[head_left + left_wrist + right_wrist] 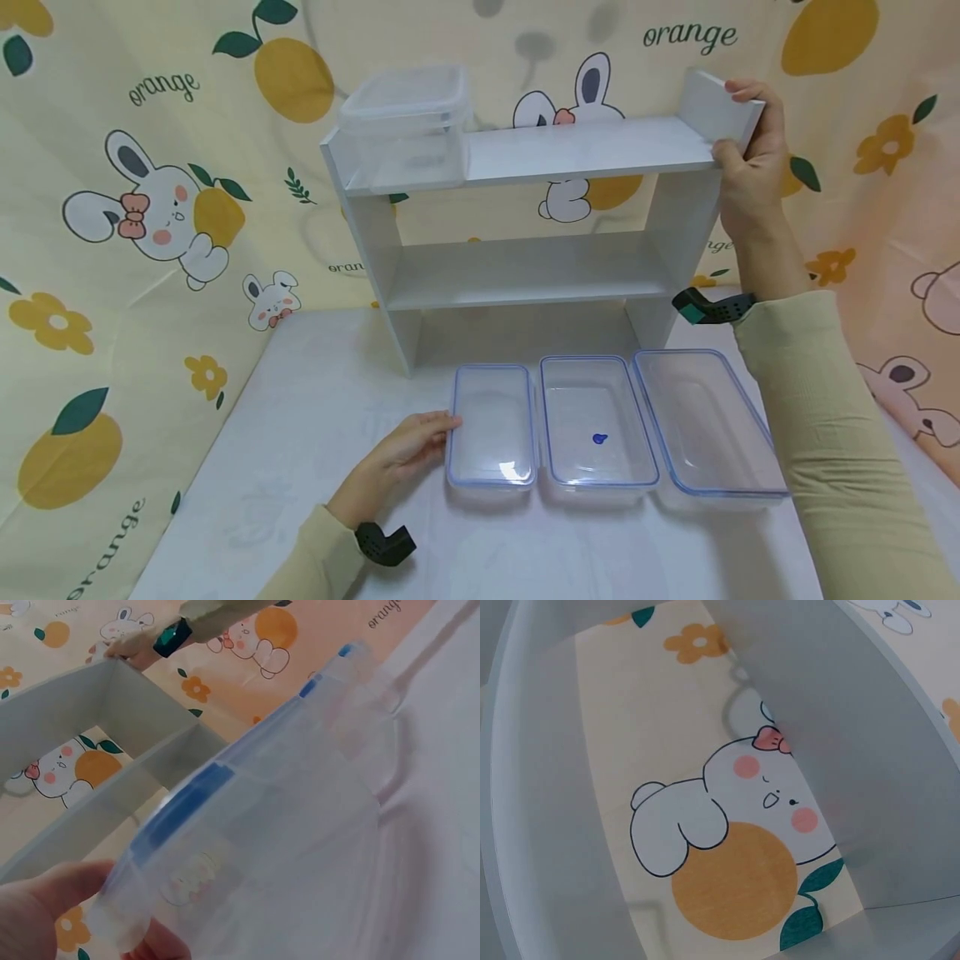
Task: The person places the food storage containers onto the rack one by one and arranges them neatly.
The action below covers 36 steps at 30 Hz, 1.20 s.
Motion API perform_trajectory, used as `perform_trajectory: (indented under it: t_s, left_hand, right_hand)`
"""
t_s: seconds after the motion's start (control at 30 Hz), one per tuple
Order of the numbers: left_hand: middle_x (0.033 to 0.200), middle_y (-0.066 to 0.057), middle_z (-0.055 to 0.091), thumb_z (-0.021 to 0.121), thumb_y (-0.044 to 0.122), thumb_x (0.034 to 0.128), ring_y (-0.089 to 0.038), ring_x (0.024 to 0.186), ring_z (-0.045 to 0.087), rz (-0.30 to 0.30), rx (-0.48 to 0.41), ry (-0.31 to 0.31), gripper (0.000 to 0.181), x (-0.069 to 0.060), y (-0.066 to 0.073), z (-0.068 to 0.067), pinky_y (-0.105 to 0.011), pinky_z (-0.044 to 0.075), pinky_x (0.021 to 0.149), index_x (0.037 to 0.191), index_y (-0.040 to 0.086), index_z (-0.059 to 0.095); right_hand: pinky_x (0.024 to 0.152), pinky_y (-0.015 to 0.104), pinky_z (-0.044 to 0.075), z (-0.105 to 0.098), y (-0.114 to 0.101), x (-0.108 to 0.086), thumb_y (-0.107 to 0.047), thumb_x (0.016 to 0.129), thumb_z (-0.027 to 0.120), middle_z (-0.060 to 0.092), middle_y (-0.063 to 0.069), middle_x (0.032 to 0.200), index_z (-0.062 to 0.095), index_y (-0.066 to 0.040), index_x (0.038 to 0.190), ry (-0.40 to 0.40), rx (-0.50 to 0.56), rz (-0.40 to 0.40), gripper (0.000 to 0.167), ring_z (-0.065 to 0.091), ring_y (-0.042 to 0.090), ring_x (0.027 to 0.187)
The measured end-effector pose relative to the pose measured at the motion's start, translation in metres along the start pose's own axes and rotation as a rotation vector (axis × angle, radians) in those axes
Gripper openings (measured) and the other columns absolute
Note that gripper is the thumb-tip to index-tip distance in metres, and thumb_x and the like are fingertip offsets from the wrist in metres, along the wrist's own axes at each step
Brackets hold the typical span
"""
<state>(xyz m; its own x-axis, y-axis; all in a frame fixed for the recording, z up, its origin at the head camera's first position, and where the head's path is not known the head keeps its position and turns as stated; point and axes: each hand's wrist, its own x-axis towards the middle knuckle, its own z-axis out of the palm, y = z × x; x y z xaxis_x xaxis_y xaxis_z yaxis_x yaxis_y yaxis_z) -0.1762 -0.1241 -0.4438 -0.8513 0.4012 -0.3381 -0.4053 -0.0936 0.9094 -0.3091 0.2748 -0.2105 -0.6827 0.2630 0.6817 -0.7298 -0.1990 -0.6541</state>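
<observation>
The white counter (277, 467) is occupied towards the back by a white shelf unit (525, 271), stood upright. In front of it, three clear plastic containers with blue rims are set in a side-by-side row: a narrow container (491, 425) at left, a wider container (596, 400) in the middle, the largest container (708, 417) at right. At the unit's top left, a lidded translucent container (408, 137) is carried.

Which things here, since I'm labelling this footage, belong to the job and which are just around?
Likely the job:
white shelf unit, gripped by the right hand
left blue-rimmed container, pinched by the left hand
middle container
right container
clear container atop the unit

Just around:
patterned backdrop
white tabletop
</observation>
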Motion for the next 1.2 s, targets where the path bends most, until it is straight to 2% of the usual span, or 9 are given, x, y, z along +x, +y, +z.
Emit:
perform_trajectory:
  t_s: [0.17, 0.6, 0.77, 1.07, 1.2]
  left_hand:
    - [0.086, 0.010, 0.065, 0.053, 0.010, 0.0952, -0.001, 0.083, 0.060, 0.004, 0.031, 0.009, 0.016, -0.001, 0.006, -0.002, -0.015, 0.052, 0.077, 0.106, -0.001, 0.060]
    - [0.087, 0.010, 0.064, 0.051, 0.009, 0.0957, -0.004, 0.085, 0.059, 0.044, -0.003, 0.014, 0.010, -0.007, 0.023, 0.004, -0.015, 0.052, 0.077, 0.097, 0.007, 0.061]
    - [0.086, 0.009, 0.063, 0.049, 0.008, 0.0966, -0.004, 0.085, 0.059, 0.053, -0.035, 0.026, 0.013, -0.009, 0.030, 0.008, -0.015, 0.053, 0.076, 0.092, 0.011, 0.061]
    - [0.092, 0.007, 0.064, 0.048, 0.011, 0.0971, -0.005, 0.088, 0.060, 0.057, -0.047, 0.012, 0.015, -0.017, 0.045, 0.014, -0.015, 0.054, 0.079, 0.106, 0.002, 0.057]
    - [0.093, 0.007, 0.064, 0.049, 0.011, 0.0970, -0.005, 0.089, 0.060, 0.076, -0.045, -0.007, 0.015, -0.020, 0.050, 0.016, -0.015, 0.054, 0.080, 0.105, 0.003, 0.058]
  right_hand:
    - [0.121, 0.033, 0.028, 0.000, 0.000, 0.000, 0.020, 0.085, 0.038, 0.047, 0.000, 0.135, 0.051, -0.013, 0.111, -0.007, 0.002, -0.006, 0.044, 0.035, 0.020, 0.132]
    - [0.122, 0.033, 0.027, 0.000, 0.000, 0.000, 0.020, 0.086, 0.038, 0.047, -0.002, 0.135, 0.050, -0.014, 0.112, -0.014, -0.004, -0.002, 0.044, 0.034, 0.019, 0.133]
    - [0.123, 0.034, 0.026, 0.000, 0.000, 0.000, 0.019, 0.086, 0.037, 0.047, -0.002, 0.135, 0.050, -0.014, 0.112, -0.017, 0.000, 0.001, 0.044, 0.034, 0.020, 0.133]
    - [0.122, 0.030, 0.025, 0.000, 0.000, 0.000, 0.020, 0.086, 0.037, 0.048, -0.005, 0.134, 0.049, -0.014, 0.112, -0.010, -0.009, 0.016, 0.045, 0.033, 0.018, 0.135]
    - [0.122, 0.031, 0.027, -0.001, 0.000, 0.001, 0.020, 0.086, 0.036, 0.048, -0.004, 0.134, 0.049, -0.014, 0.112, -0.012, -0.004, 0.011, 0.045, 0.033, 0.018, 0.134]
